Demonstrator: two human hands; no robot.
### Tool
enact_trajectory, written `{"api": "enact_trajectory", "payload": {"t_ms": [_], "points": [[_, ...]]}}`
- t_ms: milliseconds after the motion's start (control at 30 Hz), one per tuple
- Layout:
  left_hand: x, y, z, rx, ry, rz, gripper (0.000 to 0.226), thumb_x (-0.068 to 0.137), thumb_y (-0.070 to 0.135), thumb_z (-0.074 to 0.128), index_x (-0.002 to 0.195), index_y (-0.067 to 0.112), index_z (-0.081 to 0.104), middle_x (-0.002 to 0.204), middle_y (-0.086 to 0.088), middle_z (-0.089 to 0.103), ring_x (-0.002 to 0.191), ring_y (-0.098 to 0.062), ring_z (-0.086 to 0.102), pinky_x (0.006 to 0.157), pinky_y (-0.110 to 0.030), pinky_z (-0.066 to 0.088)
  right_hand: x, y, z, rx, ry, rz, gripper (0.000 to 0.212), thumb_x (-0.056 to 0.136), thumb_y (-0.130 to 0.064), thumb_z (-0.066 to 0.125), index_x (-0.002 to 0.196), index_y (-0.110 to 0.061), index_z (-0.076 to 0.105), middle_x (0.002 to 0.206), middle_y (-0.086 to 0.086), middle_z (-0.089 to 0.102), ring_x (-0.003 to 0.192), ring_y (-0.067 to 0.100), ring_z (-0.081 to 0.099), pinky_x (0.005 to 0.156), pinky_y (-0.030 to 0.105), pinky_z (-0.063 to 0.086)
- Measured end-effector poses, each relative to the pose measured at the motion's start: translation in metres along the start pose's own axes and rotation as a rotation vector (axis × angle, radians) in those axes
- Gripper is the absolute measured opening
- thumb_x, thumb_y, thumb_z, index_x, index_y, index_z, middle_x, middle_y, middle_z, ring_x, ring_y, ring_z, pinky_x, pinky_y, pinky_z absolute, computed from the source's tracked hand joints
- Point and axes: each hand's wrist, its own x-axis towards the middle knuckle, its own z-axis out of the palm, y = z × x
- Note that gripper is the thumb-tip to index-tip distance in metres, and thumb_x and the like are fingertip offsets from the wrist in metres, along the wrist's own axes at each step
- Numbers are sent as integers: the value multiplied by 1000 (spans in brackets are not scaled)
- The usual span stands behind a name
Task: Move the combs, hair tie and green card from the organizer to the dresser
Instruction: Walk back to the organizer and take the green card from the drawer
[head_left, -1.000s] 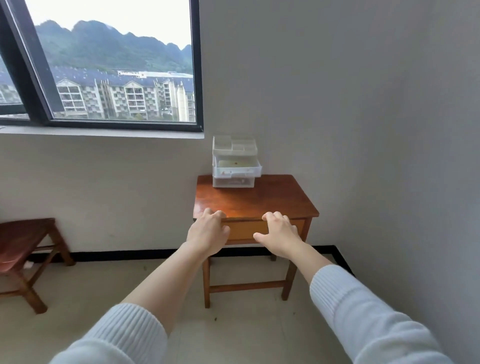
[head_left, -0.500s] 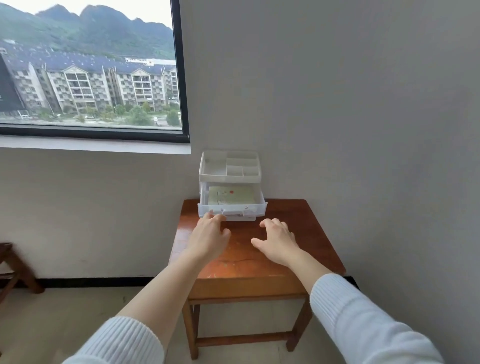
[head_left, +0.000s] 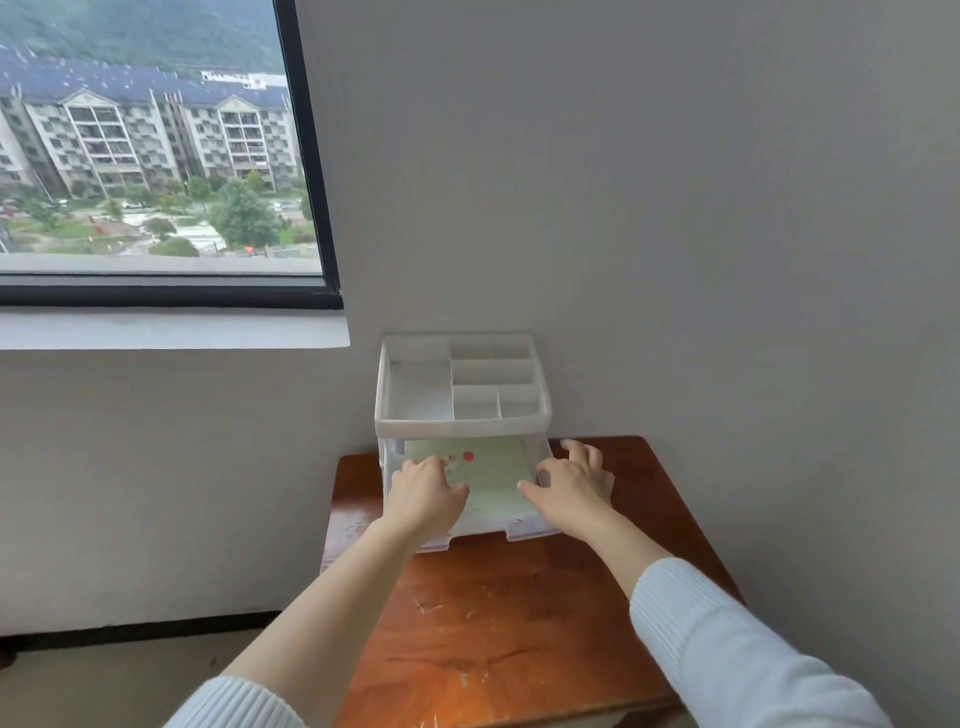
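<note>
So the green card is lying flat in the pulled-out drawer of the white organizer, long side running left to right, with a little red dot near its back edge. No combs or hair tie that we can see; the top tray compartments look bare, and anything else in the drawer is hidden under our hands.

Our left hand is over the card's left part, fingers curled down onto it, though we can't tell if they've actually pinched it. Our right hand sits at the drawer's right wall, fingers spread loose, thumb reaching in over the card's right edge, holding nothing that we can see.

Our guess: the left hand is nearer and better placed, so it lifts the card while the right one steadies the drawer. The wooden dresser top in front of the organizer is the drop spot.
</note>
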Motion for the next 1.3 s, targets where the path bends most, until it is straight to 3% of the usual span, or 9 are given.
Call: {"api": "enact_trajectory", "payload": {"t_ms": [167,367,533,633,767,867,1300], "points": [[17,-11,10,139,-89,-29,40,88,33,46,115,5,52,117,-20,58,108,-35,48,91,-38,42,13,-3,14,-37,-83,33,48,82,-43,51,115,-11,65,157,7,22,143,28,10,107,48,23],[23,0,14,339,-115,-45,45,88,34,45,121,4,45,117,-14,59,107,-33,53,78,-34,36,19,-12,16,-50,-80,64,51,82,-42,50,120,-8,58,143,9,38,135,28,21,100,46,29],[35,18,14,289,-113,-273,69,86,45,46,135,-1,27,128,-25,45,115,-37,44,82,-34,36,22,-17,16,-45,-84,56,47,83,-43,50,113,-9,61,142,10,37,137,28,19,102,49,27],[38,22,19,261,-97,-325,78,85,51,47,137,-2,24,129,-25,44,116,-37,43,79,-34,33,22,-17,17,-54,-81,53,49,83,-44,50,115,-9,61,144,10,36,138,28,18,104,50,25],[45,20,21,219,-64,-363,88,84,52,48,142,-3,14,131,-25,45,118,-37,43,89,-36,37,23,-18,16,-37,-92,51,50,82,-45,51,116,-9,61,145,11,35,139,28,16,105,50,24],[50,20,18,234,-62,-371,94,84,57,42,146,-5,5,131,-22,50,118,-36,46,81,-35,33,23,-17,17,-24,-91,49,51,82,-45,51,115,-9,61,146,11,34,140,29,15,105,51,23],[55,30,16,65,-57,-560,99,75,74,43,142,5,20,129,-20,44,117,-32,45,81,-35,41,22,-19,19,-4,-88,59,57,80,-47,53,122,-9,57,148,10,30,142,28,12,108,53,23]]}}
